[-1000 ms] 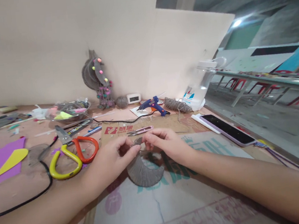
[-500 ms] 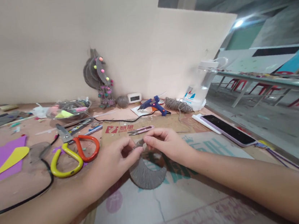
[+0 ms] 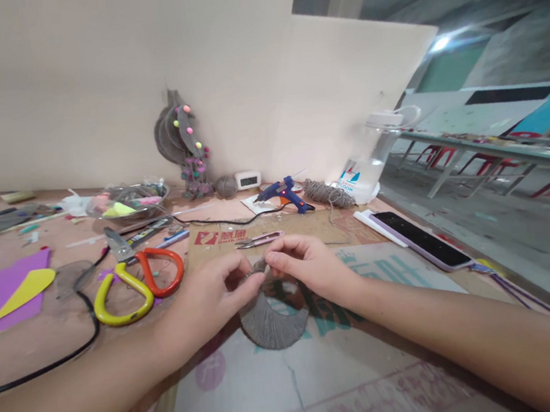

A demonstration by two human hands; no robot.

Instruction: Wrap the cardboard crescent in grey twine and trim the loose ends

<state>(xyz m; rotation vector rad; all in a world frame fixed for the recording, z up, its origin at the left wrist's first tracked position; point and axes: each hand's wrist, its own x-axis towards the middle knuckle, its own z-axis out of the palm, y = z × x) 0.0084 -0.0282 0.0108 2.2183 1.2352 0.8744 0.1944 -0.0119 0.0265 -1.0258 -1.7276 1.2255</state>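
Note:
A grey crescent wrapped in yarn (image 3: 275,323) hangs below my two hands, over the printed cardboard. My left hand (image 3: 227,285) pinches its upper left tip between thumb and fingers. Close beside it, my right hand (image 3: 299,263) is closed at the same tip, thumb against forefinger; its fingertips partly hide what they grip. Small pink-handled snips (image 3: 260,240) lie just beyond my fingers. Scissors with one yellow and one red handle (image 3: 123,295) rest left of my left hand. Behind the hands are a blue glue gun (image 3: 286,194) and a grey yarn bundle (image 3: 328,193).
A phone (image 3: 419,240) lies at the right edge, near a clear jug (image 3: 362,162). Purple sheet (image 3: 2,293), black cable (image 3: 67,357) and a dish of scraps (image 3: 130,214) are at left. Decorated grey crescents (image 3: 179,141) hang on the wall by a small clock (image 3: 248,180).
The fingertips have shifted very slightly at the crescent's tip, and the crescent has moved a little right. Both hands keep nearly the same pose.

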